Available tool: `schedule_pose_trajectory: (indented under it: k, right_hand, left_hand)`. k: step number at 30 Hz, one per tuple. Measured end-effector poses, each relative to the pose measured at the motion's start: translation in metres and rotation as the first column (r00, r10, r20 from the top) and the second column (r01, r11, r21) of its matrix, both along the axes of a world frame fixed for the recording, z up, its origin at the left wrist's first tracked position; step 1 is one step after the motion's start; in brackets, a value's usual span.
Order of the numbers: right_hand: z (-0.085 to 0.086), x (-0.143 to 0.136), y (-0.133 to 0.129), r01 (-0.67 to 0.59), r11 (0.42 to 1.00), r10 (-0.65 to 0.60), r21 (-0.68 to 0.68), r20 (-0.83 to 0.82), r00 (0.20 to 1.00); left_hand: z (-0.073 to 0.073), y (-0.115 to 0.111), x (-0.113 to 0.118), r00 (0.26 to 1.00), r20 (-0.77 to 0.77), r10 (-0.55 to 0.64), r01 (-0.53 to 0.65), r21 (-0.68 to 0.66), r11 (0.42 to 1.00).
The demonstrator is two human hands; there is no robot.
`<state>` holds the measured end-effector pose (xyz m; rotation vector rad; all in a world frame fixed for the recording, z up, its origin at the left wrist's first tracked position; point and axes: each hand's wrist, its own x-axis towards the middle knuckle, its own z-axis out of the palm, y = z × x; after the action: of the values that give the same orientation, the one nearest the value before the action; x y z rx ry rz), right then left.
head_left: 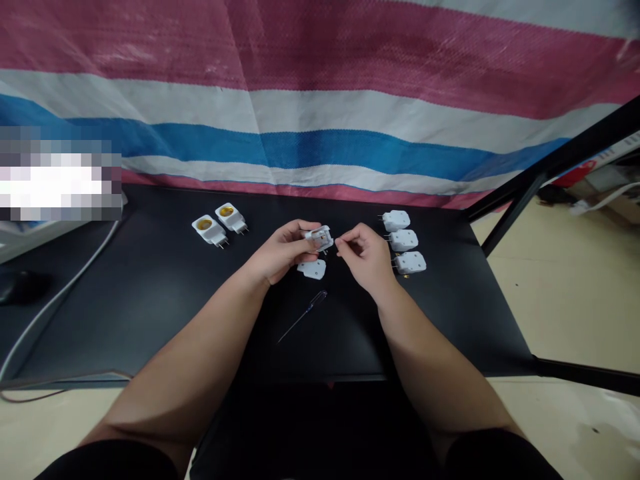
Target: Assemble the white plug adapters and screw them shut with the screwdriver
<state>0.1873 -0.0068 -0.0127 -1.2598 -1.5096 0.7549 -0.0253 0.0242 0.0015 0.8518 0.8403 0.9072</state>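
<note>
My left hand (287, 250) grips a white plug housing (320, 237) whose open side faces up, with small metal parts showing inside. Just to its right, my right hand (367, 257) has thumb and index finger pinched together; whatever lies between them is too small to make out. A loose white cover with holes (313, 269) rests on the table under the left hand's fingers. Nearer to me lies a thin screwdriver (305, 315) with a clear bluish handle, its tip pointing to the lower left.
Two white plug-in lamp sockets (209, 231) lie at the left. Three white plug units (403, 240) form a column at the right, with small brass bits beside the nearest. A cable (65, 287) and a dark mouse (20, 285) occupy the far left. A striped sheet (310, 153) hangs behind the black table (165, 300).
</note>
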Motion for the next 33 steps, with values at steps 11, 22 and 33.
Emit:
schedule_pose_trajectory:
  k: [11, 22, 33]
  right_hand:
    - [0.004, -0.002, -0.001, -0.026, 0.992, 0.009, 0.123, 0.134, 0.991]
    - [0.003, -0.005, -0.001, 0.033, 0.998, -0.04, 0.053, 0.127, 0.991]
    - [0.004, 0.01, 0.005, 0.035, 0.997, -0.019, -0.065, 0.235, 0.972]
  left_hand:
    - [0.002, -0.004, 0.002, 0.997, 0.025, -0.069, 0.068, 0.03, 0.997]
    - [-0.007, -0.003, 0.004, 0.995, 0.004, -0.096, 0.095, 0.122, 0.988]
    - [-0.003, -0.002, 0.003, 0.999, -0.044, -0.016, 0.019, 0.066, 0.998]
